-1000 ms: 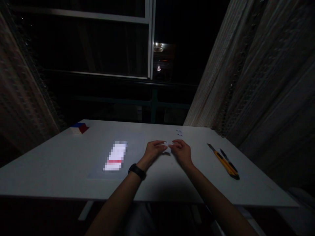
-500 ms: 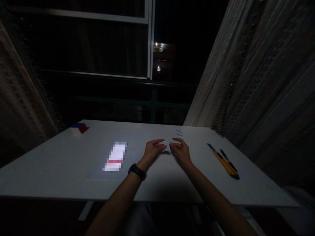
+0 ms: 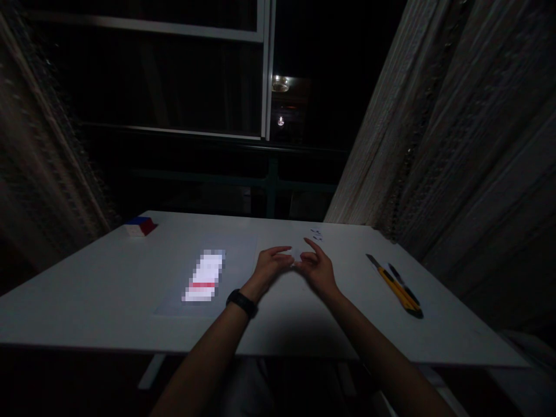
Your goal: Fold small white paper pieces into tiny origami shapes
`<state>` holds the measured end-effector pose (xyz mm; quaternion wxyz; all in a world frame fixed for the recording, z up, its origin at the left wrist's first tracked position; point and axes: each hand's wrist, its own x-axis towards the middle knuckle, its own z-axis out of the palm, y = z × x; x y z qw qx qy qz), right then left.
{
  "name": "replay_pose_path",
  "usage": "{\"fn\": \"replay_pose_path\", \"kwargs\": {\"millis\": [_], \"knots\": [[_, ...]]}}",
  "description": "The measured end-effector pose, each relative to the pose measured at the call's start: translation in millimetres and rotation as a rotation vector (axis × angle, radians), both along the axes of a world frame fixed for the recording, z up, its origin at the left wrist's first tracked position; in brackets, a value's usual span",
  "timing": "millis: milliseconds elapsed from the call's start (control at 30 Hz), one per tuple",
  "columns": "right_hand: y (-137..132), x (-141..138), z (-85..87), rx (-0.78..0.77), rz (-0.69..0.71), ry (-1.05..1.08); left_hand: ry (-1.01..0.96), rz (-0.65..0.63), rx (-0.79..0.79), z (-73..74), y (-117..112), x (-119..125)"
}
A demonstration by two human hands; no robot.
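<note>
Both hands are positioned above the middle of the white surface [image 3: 339, 324], a short gap apart, with a small piece of white paper [image 3: 296, 255] between their fingertips. The left hand [image 3: 270, 267] pinches the left side of the paper between thumb and fingers; a black wristwatch [image 3: 242, 303] is fitted on the left wrist. The right hand [image 3: 320, 271] is at the right side of the paper, index finger extended up and away, thumb and remaining fingers bent inward. Whether the right hand grips the paper or only touches it cannot be told.

Beyond the right hand, near the far edge, lie small paper slips [image 3: 317, 234] bearing dark marks; the marks are too small to read.

To the right, a yellow-and-black utility knife [image 3: 397, 289] lies at an angle with its blade exposed and pointing toward the far edge. A dark pen [image 3: 403, 284] lies just beside it, on its right.

To the left, a smartphone [image 3: 204, 277] with a lit, pixelated screen rests on a sheet of paper [image 3: 167, 306]. A block [image 3: 139, 226] with blue, red and white faces is located near the far left corner.
</note>
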<state>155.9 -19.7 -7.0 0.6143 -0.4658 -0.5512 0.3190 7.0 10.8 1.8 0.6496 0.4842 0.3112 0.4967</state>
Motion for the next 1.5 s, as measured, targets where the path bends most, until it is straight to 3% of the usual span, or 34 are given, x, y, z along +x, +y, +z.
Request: {"fn": "replay_pose_path", "kwargs": {"millis": [300,500,633,900,1000,1133,1333,1500], "knots": [[5.9,5.5,-5.1,-0.011,-0.006,0.002,0.114,0.080,0.159,5.6,-3.2,1.4],[-5.1,2.7,3.7,-0.277,0.301,0.191,0.128,0.138,0.228,8.1,-3.4,-0.3],[-8.6,1.6,7.1,-0.373,0.351,0.296,0.106,0.120,0.253,5.3,-3.0,0.3],[-4.4,1.5,5.8,-0.264,0.288,0.354,0.092,0.070,0.280,10.7,-6.4,-1.5],[-1.0,2.6,1.6,-0.220,0.260,0.308,0.085,0.113,0.294,10.3,-4.1,-5.0],[1.5,4.7,-2.3,-0.175,0.241,0.197,0.110,0.185,0.178,4.7,2.0,-5.4],[-1.3,3.2,2.2,-0.145,0.253,0.049,0.212,0.109,0.180,4.1,0.1,1.5],[1.5,3.4,0.1,-0.125,0.257,0.051,0.150,0.147,0.111,6.0,-1.7,1.7]]}}
